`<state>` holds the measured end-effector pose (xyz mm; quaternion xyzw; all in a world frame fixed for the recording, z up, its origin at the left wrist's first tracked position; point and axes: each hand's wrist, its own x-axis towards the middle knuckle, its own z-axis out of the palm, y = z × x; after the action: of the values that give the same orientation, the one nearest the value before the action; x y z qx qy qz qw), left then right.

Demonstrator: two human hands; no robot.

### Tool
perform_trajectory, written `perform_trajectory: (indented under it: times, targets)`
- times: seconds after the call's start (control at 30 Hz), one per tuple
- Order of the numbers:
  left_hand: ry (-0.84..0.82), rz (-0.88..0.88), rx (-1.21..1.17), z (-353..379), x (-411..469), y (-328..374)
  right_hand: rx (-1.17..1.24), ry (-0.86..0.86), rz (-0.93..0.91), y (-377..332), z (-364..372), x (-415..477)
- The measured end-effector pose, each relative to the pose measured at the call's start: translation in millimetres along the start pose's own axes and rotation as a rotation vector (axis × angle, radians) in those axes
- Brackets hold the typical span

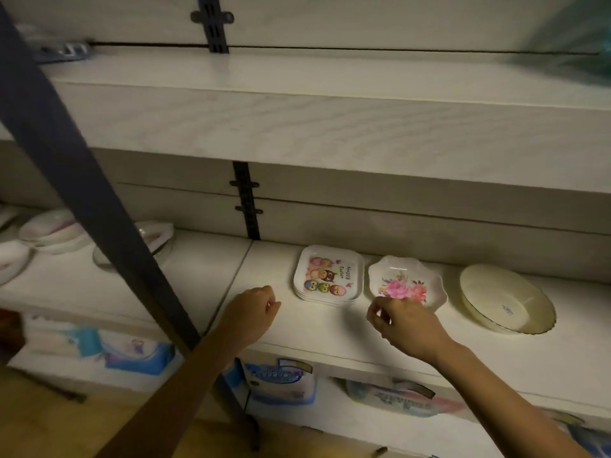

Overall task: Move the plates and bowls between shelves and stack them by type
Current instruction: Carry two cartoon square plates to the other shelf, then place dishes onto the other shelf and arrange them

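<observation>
There are four square plates (329,274) in one stack in the middle of the frame. Right of them are one flower plate (405,280) and one round cream plate (506,302). Two hands show, left (253,309) and right (401,322).

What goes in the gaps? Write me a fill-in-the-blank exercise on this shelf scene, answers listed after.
1. The stack of square white plates with the cartoon Easter print sits to the ____ of the scalloped white dish with pink flowers.
2. The right hand is at the near edge of the ____ dish.
3. The round cream plate with a dark rim lies at the ____ end of the row of three.
4. The left hand holds ____.

Answers: left; scalloped flowered; right; nothing
</observation>
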<state>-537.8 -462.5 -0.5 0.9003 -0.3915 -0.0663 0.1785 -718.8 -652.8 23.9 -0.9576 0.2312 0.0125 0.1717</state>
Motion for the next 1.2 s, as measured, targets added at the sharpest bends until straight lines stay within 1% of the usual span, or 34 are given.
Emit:
perform_trajectory:
  times: [0.1, 0.23, 0.3, 0.47, 0.57, 0.7, 0.77, 0.87, 1.03, 1.2]
  targets:
    - [0.008, -0.034, -0.04, -15.0, -30.1, -15.2, -0.064, -0.033, -0.127, -19.7, 7.0, 8.5]
    - [-0.07, -0.172, -0.143, -35.4, -71.4, -37.9, -0.142, -0.039, -0.26, -50.5, 15.7, 17.5]
    - [-0.077, -0.226, -0.151, -47.4, -93.0, -49.6, -0.148, -0.058, -0.306, -70.7, 20.6, 18.8]
    - [0.024, -0.252, -0.015, -71.8, -136.4, -95.0, -0.168, -0.118, -0.399, -130.0, 35.1, 17.1]
    - [0.07, -0.309, 0.005, -86.0, -152.7, -138.4, -0.148, -0.134, -0.429, -168.9, 46.8, 17.3]
    - [0.105, -0.338, 0.038, -105.1, -169.5, -204.6, -0.048, -0.16, -0.414, -230.3, 73.4, 15.7]
    - [0.107, -0.33, 0.039, -117.8, -175.6, -236.4, 0.014, -0.147, -0.401, -263.6, 87.6, 15.8]
    - [0.092, -0.312, 0.048, -137.5, -180.5, -281.1, 0.044, -0.114, -0.379, -309.9, 102.2, 20.4]
    - [0.092, -0.294, 0.072, -166.4, -174.1, -341.5, 0.002, -0.079, -0.296, -365.4, 111.2, 38.4]
    - [0.079, -0.261, 0.054, -184.7, -146.3, -383.2, -0.063, -0.051, -0.234, -395.5, 119.8, 70.6]
